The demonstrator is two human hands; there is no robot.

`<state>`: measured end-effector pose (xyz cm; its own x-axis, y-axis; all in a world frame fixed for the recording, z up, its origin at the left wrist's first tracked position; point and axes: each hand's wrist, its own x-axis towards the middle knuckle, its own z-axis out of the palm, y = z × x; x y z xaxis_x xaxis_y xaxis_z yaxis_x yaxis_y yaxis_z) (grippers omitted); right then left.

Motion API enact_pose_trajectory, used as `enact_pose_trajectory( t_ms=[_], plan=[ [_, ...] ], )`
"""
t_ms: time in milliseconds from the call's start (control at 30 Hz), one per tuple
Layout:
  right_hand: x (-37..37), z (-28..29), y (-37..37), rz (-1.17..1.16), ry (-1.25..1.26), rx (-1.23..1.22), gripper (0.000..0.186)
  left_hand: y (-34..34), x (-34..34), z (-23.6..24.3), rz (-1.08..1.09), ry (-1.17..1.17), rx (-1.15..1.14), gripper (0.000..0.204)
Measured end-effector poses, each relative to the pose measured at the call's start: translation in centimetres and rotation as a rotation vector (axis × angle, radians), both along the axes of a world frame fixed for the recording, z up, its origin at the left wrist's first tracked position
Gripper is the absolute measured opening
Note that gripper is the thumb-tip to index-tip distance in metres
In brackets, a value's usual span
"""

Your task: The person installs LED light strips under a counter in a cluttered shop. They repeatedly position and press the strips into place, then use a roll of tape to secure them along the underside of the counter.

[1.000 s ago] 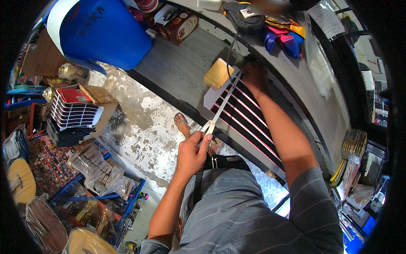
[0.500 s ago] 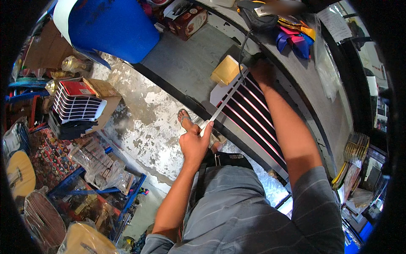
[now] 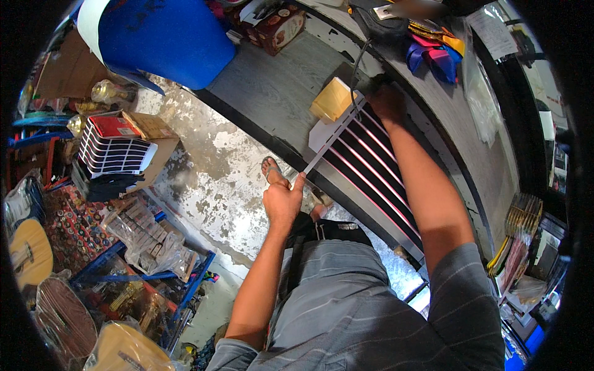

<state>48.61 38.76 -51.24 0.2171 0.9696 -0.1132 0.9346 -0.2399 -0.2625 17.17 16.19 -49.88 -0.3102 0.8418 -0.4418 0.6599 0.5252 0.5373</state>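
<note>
My left hand (image 3: 283,203) is closed, thumb on top, round the near end of a long, narrow pale strip (image 3: 322,152). The strip runs across the end of a black sheet with white and pink stripes (image 3: 370,162), which lies on a grey work surface (image 3: 272,86). My right hand (image 3: 385,104) reaches over the sheet to the strip's far end. It is in deep shadow, and its fingers cannot be made out. Just left of the strip sits a pale yellow block (image 3: 332,99), with a dark cable (image 3: 355,69) hanging beside it.
A big blue curved panel (image 3: 164,43) stands at the far left of the work surface, by a brown box (image 3: 273,28). A raised grey ledge (image 3: 461,145) curves along the right. On the floor side are a cardboard box (image 3: 162,151) and several plastic-wrapped goods (image 3: 148,241).
My left hand has shifted slightly left and away from me, still on the strip's end. Less of the strip's near end shows beside my thumb. My right hand stays almost in place.
</note>
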Motion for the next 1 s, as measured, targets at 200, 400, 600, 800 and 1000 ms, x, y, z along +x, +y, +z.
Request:
enact_pose_trajectory(
  t_ms=[200, 400, 600, 800, 1000],
  plan=[
    [0.1, -1.8, -0.1, 0.003, -0.067, 0.205, 0.048, -0.4, 0.2, -0.7, 0.010, -0.002, -0.034, 0.075],
    [-0.2, -1.4, -0.4, -0.001, -0.090, 0.227, 0.048, -0.5, 0.4, -1.0, -0.002, 0.008, -0.026, 0.076],
    [-0.7, -0.3, -0.7, 0.019, -0.049, 0.205, 0.049, -0.5, 0.4, -1.4, -0.019, 0.023, 0.001, 0.078],
    [0.1, -1.0, 0.0, -0.050, -0.070, -0.080, 0.044, -0.7, 0.8, -3.0, -0.019, 0.066, 0.052, 0.077],
    [-4.7, 1.1, -9.0, -0.067, 0.234, 0.008, 0.017, -0.5, 1.3, -4.1, 0.013, 0.024, 0.040, 0.074]
  ],
)
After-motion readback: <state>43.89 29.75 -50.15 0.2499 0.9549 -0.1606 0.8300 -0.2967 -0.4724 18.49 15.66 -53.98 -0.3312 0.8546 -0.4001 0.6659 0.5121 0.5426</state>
